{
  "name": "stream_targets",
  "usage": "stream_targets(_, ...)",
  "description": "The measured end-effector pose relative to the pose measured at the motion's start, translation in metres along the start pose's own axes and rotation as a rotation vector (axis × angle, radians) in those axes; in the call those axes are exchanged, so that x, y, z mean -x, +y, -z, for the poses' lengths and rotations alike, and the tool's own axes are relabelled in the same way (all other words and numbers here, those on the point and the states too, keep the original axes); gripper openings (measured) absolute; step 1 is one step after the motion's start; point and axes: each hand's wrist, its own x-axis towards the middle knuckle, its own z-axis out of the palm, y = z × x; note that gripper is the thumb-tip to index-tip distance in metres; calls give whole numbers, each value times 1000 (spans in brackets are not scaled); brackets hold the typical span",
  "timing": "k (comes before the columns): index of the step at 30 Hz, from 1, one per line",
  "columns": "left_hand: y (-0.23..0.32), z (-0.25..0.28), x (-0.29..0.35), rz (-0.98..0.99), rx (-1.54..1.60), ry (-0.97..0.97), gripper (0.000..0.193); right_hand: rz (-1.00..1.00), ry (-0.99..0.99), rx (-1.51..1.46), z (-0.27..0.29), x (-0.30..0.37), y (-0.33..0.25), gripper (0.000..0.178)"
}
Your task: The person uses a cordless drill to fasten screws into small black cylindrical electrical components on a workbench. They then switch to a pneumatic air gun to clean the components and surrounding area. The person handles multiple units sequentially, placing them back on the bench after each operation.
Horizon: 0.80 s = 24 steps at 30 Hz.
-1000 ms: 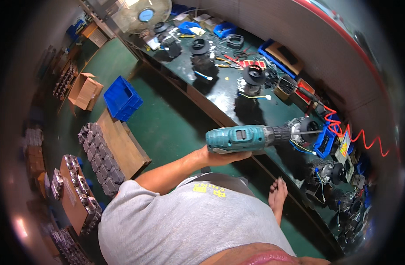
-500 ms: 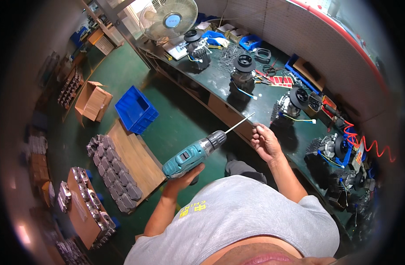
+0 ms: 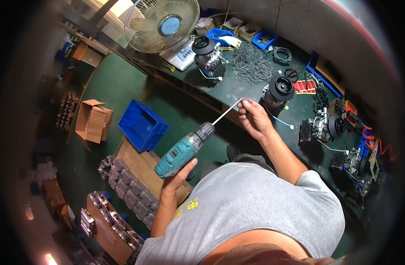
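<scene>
My left hand (image 3: pixel 181 175) is wrapped around the grip of a teal cordless drill (image 3: pixel 177 155), whose black chuck carries a long thin bit (image 3: pixel 225 112) slanting up and to the right. At the bit's tip, the fingers of my right hand (image 3: pixel 255 118) are pinched together; anything small between them is too hidden to name. Beyond the hands, on the dark green workbench (image 3: pixel 224 90), stand several small motor units with black round fan wheels and loose wires. One motor (image 3: pixel 276 93) is nearest my right hand, and another motor (image 3: pixel 209 59) stands farther left.
A heap of grey screws or pins (image 3: pixel 252 64) lies on the bench near blue bins (image 3: pixel 264 39). A large fan (image 3: pixel 169 26) stands at the far left end. On the floor are a blue crate (image 3: pixel 143 126), a cardboard box (image 3: pixel 93 121) and rows of metal castings (image 3: pixel 129 185).
My right fingers have come up to the tip of the bit, where before they were slightly apart from it. The view has shifted toward the bench's left end, and the drill stays in my left hand.
</scene>
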Motion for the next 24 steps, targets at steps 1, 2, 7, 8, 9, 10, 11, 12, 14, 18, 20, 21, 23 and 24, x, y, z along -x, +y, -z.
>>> stream_targets(1,1,12,-17,17,31,-9,26,6,-1,-15,-6,-16,2,15)
stream_targets(2,5,23,-31,42,60,-34,29,15,-1,-31,-11,-31,4,15)
stream_targets(7,-5,72,-122,8,96,-123,32,64,101,46,-37,-102,18,15)
stream_targets(8,-7,88,-144,76,71,-188,32,93,128,57,-42,-118,22,15)
stream_targets(9,-4,103,-167,129,45,-252,32,98,140,55,-47,-129,24,15)
stream_targets(10,-3,110,-185,-6,32,-233,31,105,152,52,-52,-139,26,15)
stream_targets(11,-5,124,-207,-4,-15,-280,31,111,166,49,-57,-147,28,16)
stream_targets(12,-7,141,-228,2,-59,-327,31,113,184,48,-62,-153,29,16)
stream_targets(14,5,156,-261,51,-71,-389,31,119,198,49,-72,-159,28,16)
stream_targets(18,5,180,-329,208,175,-628,25,183,160,4,-85,-162,27,19)
stream_targets(20,14,180,-349,250,224,-685,26,217,170,-22,-90,-161,26,22)
stream_targets(21,15,181,-361,281,224,-728,27,214,168,-15,-87,-162,25,21)
stream_targets(23,21,177,-380,215,101,-714,30,203,160,0,-78,-167,17,21)
stream_targets(24,29,175,-389,179,35,-702,31,201,196,4,-76,-175,16,19)
